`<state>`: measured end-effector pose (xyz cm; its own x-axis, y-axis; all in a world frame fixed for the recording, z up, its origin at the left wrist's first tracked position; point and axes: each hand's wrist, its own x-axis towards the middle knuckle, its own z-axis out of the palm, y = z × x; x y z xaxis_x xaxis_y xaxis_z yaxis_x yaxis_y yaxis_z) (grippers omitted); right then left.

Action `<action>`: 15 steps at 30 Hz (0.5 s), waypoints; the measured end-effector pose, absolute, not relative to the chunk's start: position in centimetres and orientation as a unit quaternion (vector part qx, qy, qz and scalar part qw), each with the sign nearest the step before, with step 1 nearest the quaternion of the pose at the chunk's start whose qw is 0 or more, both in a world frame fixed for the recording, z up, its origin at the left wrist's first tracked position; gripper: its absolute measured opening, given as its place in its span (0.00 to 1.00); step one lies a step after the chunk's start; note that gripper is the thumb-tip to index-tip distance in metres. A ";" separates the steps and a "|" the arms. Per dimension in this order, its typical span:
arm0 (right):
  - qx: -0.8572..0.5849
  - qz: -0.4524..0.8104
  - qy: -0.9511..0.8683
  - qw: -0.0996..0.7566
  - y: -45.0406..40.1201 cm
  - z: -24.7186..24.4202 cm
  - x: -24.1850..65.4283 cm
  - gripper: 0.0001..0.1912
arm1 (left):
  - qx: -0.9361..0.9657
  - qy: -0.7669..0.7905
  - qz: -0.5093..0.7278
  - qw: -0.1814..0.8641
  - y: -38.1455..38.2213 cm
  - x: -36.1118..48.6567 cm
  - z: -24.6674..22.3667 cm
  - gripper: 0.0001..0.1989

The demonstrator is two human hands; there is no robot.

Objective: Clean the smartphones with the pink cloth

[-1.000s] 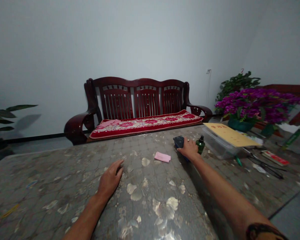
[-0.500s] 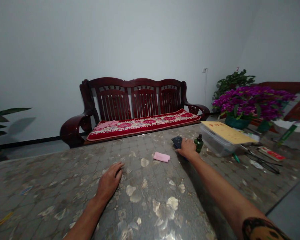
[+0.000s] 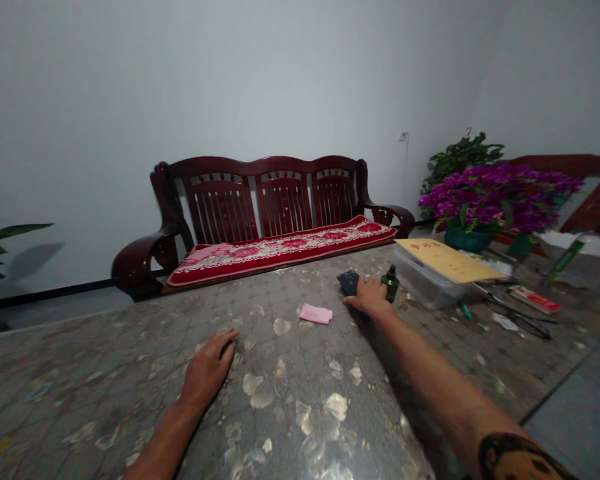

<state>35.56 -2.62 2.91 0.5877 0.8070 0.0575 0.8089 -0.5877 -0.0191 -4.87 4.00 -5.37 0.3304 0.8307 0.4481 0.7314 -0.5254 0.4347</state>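
My right hand (image 3: 371, 297) reaches to the right side of the table, its fingers curled over a dark flat phone (image 3: 349, 283). Part of the phone is hidden under the palm. Just beside the fingers stands a small green bottle (image 3: 391, 285) with a black top. My left hand (image 3: 209, 365) rests on the table with fingers stretched out and nothing in them. Between the two hands lies a folded pink cloth (image 3: 316, 314), touched by neither.
A clear plastic box (image 3: 425, 279) with a yellow envelope (image 3: 445, 259) on top stands right of the bottle. Glasses (image 3: 523, 319), a red box (image 3: 535, 299) and purple flowers (image 3: 505, 197) are farther right. Behind the patterned table (image 3: 180, 313) is a wooden bench (image 3: 285, 200).
The view has shifted slightly, so everything sits a little farther left. Both hands keep about the same places on the table, the right one still over the phone.
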 end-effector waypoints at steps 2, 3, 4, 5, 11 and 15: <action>-0.891 -0.008 -0.454 0.027 -2.8 3.0 35.6 0.48 | 0.801 0.496 0.323 0.093 3.9 -4.9 -5.2 0.20; -0.890 0.000 -0.454 0.031 -2.9 3.1 35.7 0.48 | 0.793 0.501 0.330 0.102 3.9 -4.8 -5.0 0.20; -0.890 0.010 -0.455 0.034 -3.0 3.2 35.7 0.47 | 0.783 0.507 0.341 0.112 3.8 -4.7 -4.8 0.20; -0.890 0.021 -0.454 0.038 -3.1 3.3 35.9 0.46 | 0.769 0.516 0.356 0.124 3.8 -4.5 -4.6 0.20; -0.888 0.095 -0.446 0.065 -2.7 4.1 37.2 0.36 | 0.619 0.515 0.435 0.404 2.5 0.7 -0.1 0.20; -0.880 0.132 -0.448 0.084 -2.1 3.9 38.3 0.32 | 0.466 0.458 0.406 0.639 1.1 7.9 3.9 0.22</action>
